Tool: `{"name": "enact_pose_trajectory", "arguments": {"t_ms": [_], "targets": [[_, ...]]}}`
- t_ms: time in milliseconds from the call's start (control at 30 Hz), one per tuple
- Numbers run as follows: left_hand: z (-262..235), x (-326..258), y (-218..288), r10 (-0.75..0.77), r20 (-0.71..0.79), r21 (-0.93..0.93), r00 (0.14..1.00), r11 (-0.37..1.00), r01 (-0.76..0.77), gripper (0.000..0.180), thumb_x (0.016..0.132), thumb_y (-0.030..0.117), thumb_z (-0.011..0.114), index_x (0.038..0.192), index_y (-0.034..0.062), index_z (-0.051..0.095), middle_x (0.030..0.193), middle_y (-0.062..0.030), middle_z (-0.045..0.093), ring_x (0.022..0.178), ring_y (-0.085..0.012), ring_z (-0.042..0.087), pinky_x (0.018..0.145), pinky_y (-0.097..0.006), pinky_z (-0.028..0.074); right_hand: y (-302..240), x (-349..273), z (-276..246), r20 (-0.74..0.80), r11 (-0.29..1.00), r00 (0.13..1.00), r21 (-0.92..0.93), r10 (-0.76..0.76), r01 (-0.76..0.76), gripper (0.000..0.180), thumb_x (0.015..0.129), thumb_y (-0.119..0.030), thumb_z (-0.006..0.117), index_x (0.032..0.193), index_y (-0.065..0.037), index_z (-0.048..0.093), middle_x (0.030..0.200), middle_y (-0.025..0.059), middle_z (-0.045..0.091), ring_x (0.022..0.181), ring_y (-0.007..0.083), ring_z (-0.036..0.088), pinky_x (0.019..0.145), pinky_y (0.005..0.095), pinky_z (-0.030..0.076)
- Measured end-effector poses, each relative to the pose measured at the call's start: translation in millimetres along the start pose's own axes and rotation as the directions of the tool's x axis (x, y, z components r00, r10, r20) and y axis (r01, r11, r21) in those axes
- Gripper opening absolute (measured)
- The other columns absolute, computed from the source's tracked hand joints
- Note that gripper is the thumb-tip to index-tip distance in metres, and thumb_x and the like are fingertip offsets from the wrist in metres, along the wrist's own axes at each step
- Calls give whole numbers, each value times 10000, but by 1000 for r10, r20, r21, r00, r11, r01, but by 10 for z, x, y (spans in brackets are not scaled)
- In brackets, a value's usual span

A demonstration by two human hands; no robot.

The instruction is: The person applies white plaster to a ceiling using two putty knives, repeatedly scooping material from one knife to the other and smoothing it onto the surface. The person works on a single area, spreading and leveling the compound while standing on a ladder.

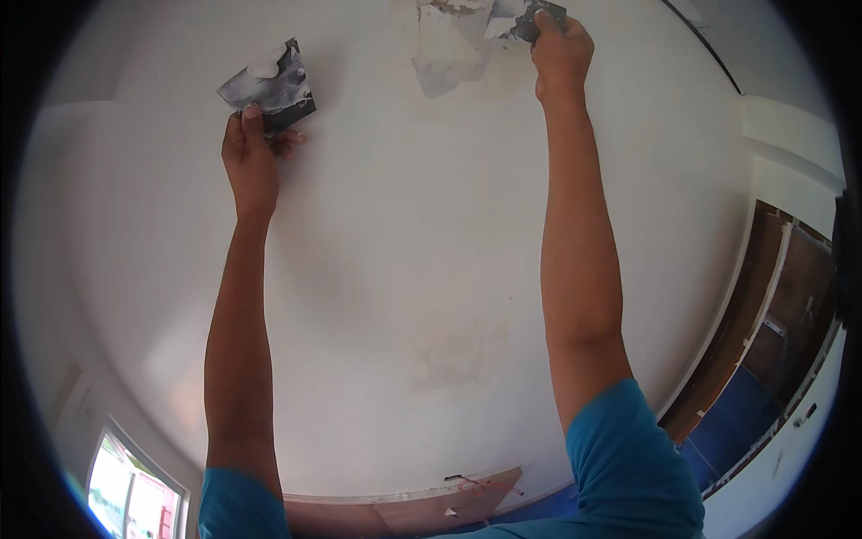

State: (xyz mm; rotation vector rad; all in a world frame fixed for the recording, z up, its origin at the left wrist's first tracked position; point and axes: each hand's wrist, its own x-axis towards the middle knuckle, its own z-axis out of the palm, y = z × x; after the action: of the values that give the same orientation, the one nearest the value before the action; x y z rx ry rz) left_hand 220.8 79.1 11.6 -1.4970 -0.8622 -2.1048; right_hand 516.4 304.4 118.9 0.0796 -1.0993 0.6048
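Note:
My left hand (253, 157) is raised at the upper left, its thumb and fingers closed on a dark, flat putty blade (285, 94). A lump of white putty (267, 65) lies on that blade, with smears around it. Higher up and to the right, my right hand (561, 58) grips a second dark putty blade (539, 20), also streaked with white. Its edge is at the patched area (449, 45) of the white wall (404, 198), where grey and pale filler shows. Whether the blade presses on the surface I cannot tell.
A faint brownish patch (453, 350) marks the wall lower down. A window (135, 485) is at the lower left, and a brown-framed opening (763, 314) stands at the right. Along the bottom runs a brown panel (422, 512) with loose wires. A dark line (705, 45) crosses the upper right.

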Motion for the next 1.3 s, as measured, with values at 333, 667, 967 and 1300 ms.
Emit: {"name": "enact_pose_trajectory", "arguments": {"t_ms": [333, 667, 967, 1300], "targets": [[-95, -33, -8, -18, 2, -9, 1000, 1000, 18, 431, 1160, 421, 485, 1025, 16, 545, 925, -116, 706, 737, -194, 743, 607, -300, 520, -44, -71, 69, -31, 995, 999, 99, 36, -33, 171, 999, -140, 732, 1091, 3, 719, 802, 24, 628, 589, 103, 494, 522, 268, 396], [-190, -39, -12, -32, -16, -6, 999, 999, 32, 442, 1156, 433, 500, 1037, 11, 557, 925, -108, 705, 727, -188, 741, 607, -294, 522, -120, -203, 297, -5, 999, 1000, -32, -24, 24, 219, 970, -135, 718, 1057, 65, 725, 984, 176, 757, 843, 271, 709, 806, 424, 572], [-209, -65, -35, -26, -27, -10, 999, 1000, 25, 434, 1156, 427, 505, 1057, 9, 566, 919, -112, 714, 719, -182, 736, 612, -283, 520, 34, -204, 305, -12, 995, 997, 58, 81, -80, 238, 955, -142, 737, 1079, 60, 714, 1066, 198, 760, 953, 277, 716, 866, 411, 555], [-302, -84, -65, -42, -4, -48, 999, 998, 42, 465, 1148, 455, 517, 1064, 1, 572, 937, -126, 721, 712, -191, 738, 608, -293, 533, -135, -333, 453, -65, 983, 993, -167, -93, 81, 175, 997, -123, 693, 1058, 41, 706, 901, 108, 725, 730, 190, 645, 676, 337, 515]]}}
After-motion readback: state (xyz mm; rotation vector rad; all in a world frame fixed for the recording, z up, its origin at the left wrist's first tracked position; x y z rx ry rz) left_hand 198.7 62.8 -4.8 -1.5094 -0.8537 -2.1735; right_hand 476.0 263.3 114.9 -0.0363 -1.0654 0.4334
